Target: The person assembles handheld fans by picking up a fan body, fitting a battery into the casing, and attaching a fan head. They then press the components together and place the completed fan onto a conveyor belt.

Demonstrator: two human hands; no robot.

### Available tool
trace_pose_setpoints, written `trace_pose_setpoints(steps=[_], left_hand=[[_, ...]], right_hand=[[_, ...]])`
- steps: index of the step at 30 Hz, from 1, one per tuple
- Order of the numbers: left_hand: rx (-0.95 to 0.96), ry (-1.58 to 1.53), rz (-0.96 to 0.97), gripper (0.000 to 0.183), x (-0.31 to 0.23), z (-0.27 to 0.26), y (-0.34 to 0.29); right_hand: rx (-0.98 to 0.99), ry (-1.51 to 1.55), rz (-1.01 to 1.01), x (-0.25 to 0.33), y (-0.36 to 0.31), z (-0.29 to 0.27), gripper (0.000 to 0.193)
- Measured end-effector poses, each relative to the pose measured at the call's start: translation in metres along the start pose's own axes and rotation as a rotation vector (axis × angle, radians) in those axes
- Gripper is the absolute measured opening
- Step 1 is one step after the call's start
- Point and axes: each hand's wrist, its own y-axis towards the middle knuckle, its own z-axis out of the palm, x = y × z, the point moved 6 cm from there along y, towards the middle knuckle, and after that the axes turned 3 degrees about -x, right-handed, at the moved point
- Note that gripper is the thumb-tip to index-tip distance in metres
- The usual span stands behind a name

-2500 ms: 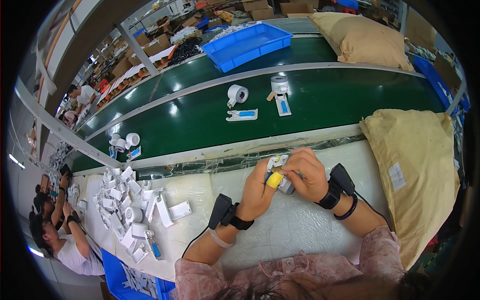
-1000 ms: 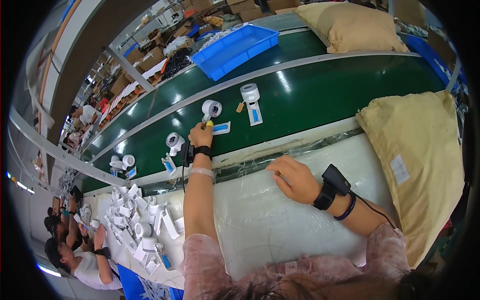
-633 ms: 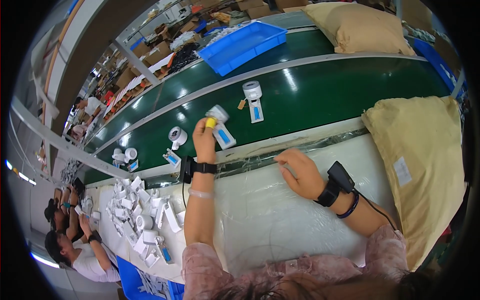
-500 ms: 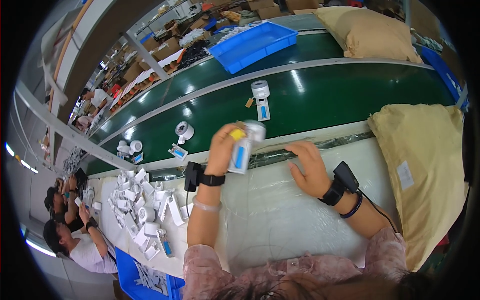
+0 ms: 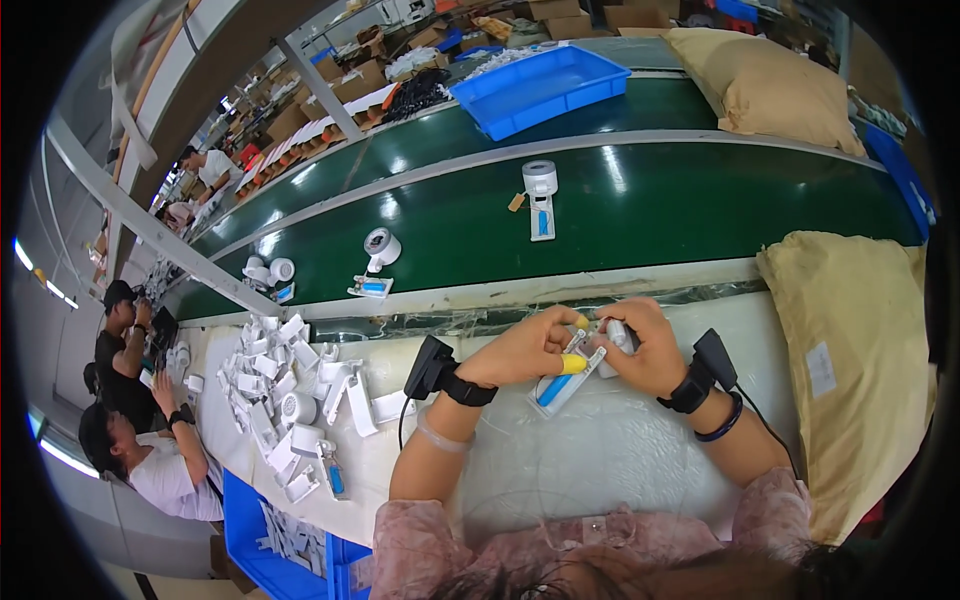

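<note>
With my left hand point(image 5: 522, 350) pinched narrowly on the white casing point(image 5: 577, 384), a light, steady grip seemed best, off the blue cell point(image 5: 553, 390). The casing slanted below that hand, between both hands; further right, my right hand point(image 5: 650, 352) curled around the round white head point(image 5: 619, 336).

Blue tray point(image 5: 540, 88) (shallow) near a tan sack point(image 5: 782, 92).

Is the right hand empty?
No, the right hand has a white part between its thumb and fingers.
</note>
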Motion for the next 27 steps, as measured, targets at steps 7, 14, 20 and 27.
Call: trace_pose_setpoints(steps=[7, 14, 20, 27], left_hand=[[0.093, 0.379, 0.045, 0.03, -0.005, -0.001, 0.0], [-0.091, -0.002, -0.014, 0.03, 0.006, -0.007, 0.002], [-0.076, -0.193, 0.024, 0.039, -0.005, -0.011, -0.006], [-0.152, -0.228, 0.097, 0.046, -0.021, -0.014, -0.012]], right_hand=[[0.169, 0.25, 0.138, -0.004, 0.011, -0.007, 0.012], [0.355, 0.403, 0.223, 0.009, 0.012, -0.003, 0.009], [0.464, 0.666, 0.536, 0.006, 0.005, 0.004, 0.017], [0.622, 0.651, 0.503, 0.006, 0.001, 0.008, 0.015]])
